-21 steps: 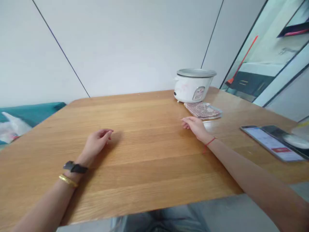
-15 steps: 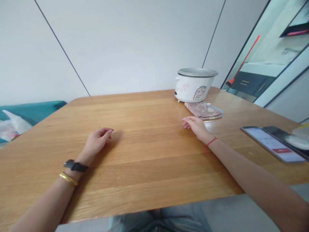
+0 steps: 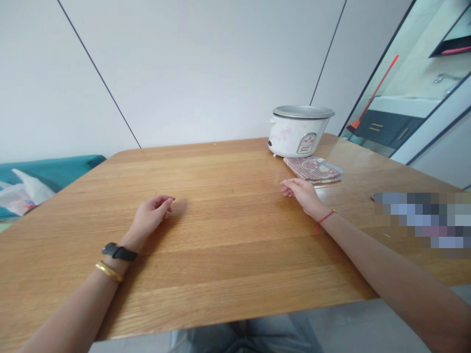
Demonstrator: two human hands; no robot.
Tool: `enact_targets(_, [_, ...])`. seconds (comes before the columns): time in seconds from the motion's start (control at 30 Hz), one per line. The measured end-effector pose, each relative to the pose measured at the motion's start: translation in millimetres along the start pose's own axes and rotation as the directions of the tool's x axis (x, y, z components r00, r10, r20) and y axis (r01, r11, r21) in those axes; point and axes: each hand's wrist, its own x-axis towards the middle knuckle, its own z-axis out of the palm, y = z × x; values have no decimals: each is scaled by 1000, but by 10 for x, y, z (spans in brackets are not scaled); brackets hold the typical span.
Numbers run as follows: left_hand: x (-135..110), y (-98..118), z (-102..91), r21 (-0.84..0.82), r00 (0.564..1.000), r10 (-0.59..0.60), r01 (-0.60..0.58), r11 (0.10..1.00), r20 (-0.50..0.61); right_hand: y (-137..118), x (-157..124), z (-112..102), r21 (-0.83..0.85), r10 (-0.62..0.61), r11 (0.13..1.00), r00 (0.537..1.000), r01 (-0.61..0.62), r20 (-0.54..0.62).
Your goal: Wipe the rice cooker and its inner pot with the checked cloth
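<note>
Rice cooker (image 3: 297, 133) stands near the far edge of the wooden table (image 3: 221, 264), up and ahead of the right hand (image 3: 302, 192), with a quilted pad (image 3: 312, 169) lying just in front of it, long axis running sideways. The right hand is the nearer, its fingers loosely together and empty, just short of the pad. The left hand (image 3: 150, 215) rests well apart, fingers lightly curled, holding nothing.

My left hand (image 3: 150, 218) and right hand (image 3: 303, 193) lie empty — fingers loosely curled.
My left arm (image 3: 69, 304) comes in from 7 o'clock, wearing a black watch (image 3: 119, 252) and a gold bangle (image 3: 109, 271); my right arm (image 3: 397, 264) reaches from 4 o'clock, with a red string (image 3: 324, 219) at the wrist — hands well apart.
</note>
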Motion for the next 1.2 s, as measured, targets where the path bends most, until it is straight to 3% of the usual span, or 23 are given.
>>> enact_targets(0.17, [-6, 38, -7, 15, 999, -23, 23, 1000, 29, 15, 3, 1, -2, -14, 1000, 1000, 14, 0])
enact_targets(0.33, [59, 147, -32, 124, 960, -82, 50, 991, 268, 48, 16, 54, -27, -40, 999, 999, 40, 2])
enact_targets(0.53, [248, 208, -88, 197, 924, -185, 124, 973, 336, 52, 61, 74, -79, -34, 996, 999, 37, 32])
enact_targets(0.67, [294, 115, -105, 98, 925, -200, 177, 979, 322, 62, 76, 70, -101, -38, 994, 999, 40, 19])
enact_targets(0.83, [213, 27, -62, 63, 968, -123, 112, 992, 217, 118, 41, 60, -154, -95, 983, 994, 101, 46])
enact_targets(1.0, [134, 86, -19, 78, 974, -117, 104, 992, 196, 128, -52, 22, -316, -226, 912, 963, 262, 149])
enact_targets(1.2, [116, 130, -6, 103, 973, -117, 98, 990, 199, 101, -105, -9, -339, -234, 898, 958, 278, 167])
